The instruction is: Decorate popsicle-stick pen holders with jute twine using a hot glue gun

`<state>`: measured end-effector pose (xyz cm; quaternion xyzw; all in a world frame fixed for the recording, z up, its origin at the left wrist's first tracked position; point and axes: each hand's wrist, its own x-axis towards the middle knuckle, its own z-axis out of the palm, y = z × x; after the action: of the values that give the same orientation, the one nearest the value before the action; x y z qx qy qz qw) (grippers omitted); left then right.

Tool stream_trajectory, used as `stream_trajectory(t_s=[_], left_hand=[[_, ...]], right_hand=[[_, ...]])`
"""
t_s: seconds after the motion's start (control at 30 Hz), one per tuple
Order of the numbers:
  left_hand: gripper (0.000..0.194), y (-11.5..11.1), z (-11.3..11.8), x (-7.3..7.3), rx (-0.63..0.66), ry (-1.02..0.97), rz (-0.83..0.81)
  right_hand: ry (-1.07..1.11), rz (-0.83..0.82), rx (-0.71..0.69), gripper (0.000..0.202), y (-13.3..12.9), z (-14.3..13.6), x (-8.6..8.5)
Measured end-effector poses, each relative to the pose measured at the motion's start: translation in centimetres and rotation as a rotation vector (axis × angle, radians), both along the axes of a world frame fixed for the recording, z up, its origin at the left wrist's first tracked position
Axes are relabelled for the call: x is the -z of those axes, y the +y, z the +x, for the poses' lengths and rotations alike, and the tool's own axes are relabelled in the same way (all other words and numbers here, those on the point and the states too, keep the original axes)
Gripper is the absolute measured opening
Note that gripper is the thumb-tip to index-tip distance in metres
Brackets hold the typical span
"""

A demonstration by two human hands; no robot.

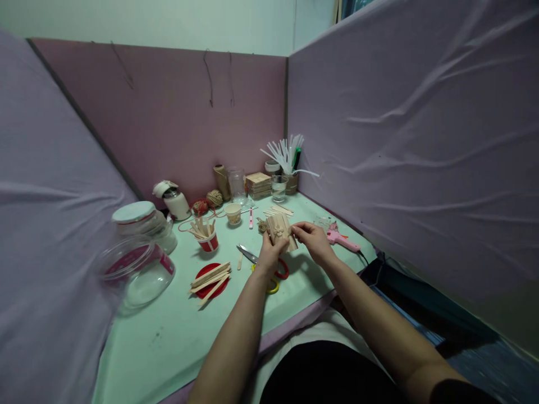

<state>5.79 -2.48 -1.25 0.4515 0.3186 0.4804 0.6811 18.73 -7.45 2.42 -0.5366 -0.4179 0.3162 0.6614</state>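
Observation:
My left hand grips a small panel of flat wooden craft sticks, with a small raised decoration on its face. At the panel's right edge, the fingertips of my right hand are pinched together; any small thing between them is too small to make out. Scissors with red and yellow handles lie on the table, partly hidden beneath my left hand and wrist. A small ball of twine shows just left of the panel. A single short stick lies beside the scissor blades.
A red lid bears several craft sticks, near a red-and-white cup of sticks. Clear plastic jars stand left. A pink glue gun lies right. Behind are a paper cup, a pink cutter and a glass.

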Motion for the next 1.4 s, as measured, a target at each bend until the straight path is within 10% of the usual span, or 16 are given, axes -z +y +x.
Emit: stream_trajectory(t_s=[0.87, 1.4], left_hand=[[0.047, -1.6, -0.7, -2.1, 0.123, -0.048, -0.179], [0.042, -1.2, -1.7, -1.8, 0.143, -0.115, -0.294]], right_hand=[[-0.19, 0.135, 0.226, 0.021, 0.4, -2.6, 1.6], [-0.37, 0.189, 0.028, 0.025, -0.6, -1.7, 0.8]])
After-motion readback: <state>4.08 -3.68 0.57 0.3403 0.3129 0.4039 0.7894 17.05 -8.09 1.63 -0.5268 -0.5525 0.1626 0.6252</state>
